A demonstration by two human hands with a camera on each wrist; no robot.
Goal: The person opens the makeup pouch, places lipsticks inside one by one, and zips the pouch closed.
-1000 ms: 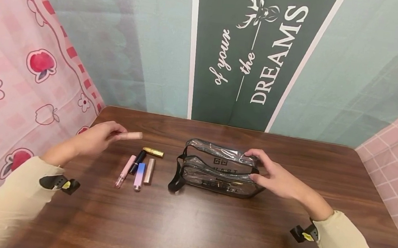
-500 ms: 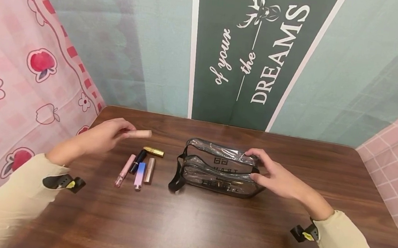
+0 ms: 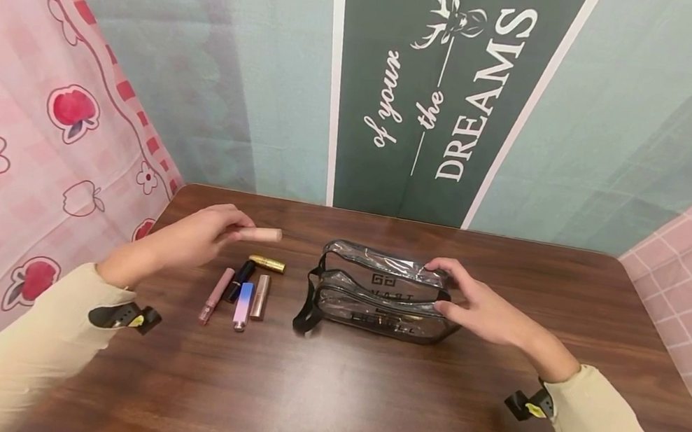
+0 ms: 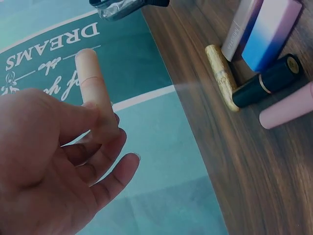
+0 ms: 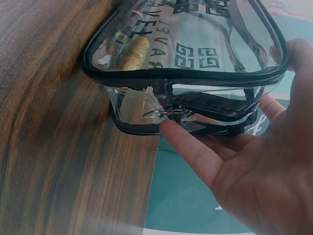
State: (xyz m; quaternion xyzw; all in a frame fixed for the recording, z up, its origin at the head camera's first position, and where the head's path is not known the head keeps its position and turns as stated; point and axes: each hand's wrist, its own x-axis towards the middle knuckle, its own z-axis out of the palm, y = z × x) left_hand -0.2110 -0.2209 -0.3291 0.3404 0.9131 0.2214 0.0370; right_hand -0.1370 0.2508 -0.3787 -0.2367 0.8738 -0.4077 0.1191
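Observation:
My left hand (image 3: 201,232) pinches a beige lipstick tube (image 3: 263,234) between thumb and fingers, raised over the table's back left. The left wrist view shows the tube (image 4: 93,81) standing out past the fingertips. My right hand (image 3: 481,306) grips the right end of a clear, black-trimmed zip pouch (image 3: 374,309), thumb at the front and fingers at the back. In the right wrist view the thumb touches near the metal zip pull (image 5: 154,114). A gold tube (image 5: 134,54) shows through the clear wall; whether it lies inside I cannot tell.
Left of the pouch lie a gold lipstick (image 3: 267,264), a black lipstick (image 3: 240,282), a pink lip gloss tube (image 3: 217,295), a blue-pink tube (image 3: 243,307) and a rose-gold tube (image 3: 260,297). The pouch's black strap (image 3: 306,316) hangs toward them. A printed cloth (image 3: 409,96) closes the back.
My left hand has moved to the right with the beige lipstick tube, closer to the pouch. The right hand and the pouch have stayed in place.

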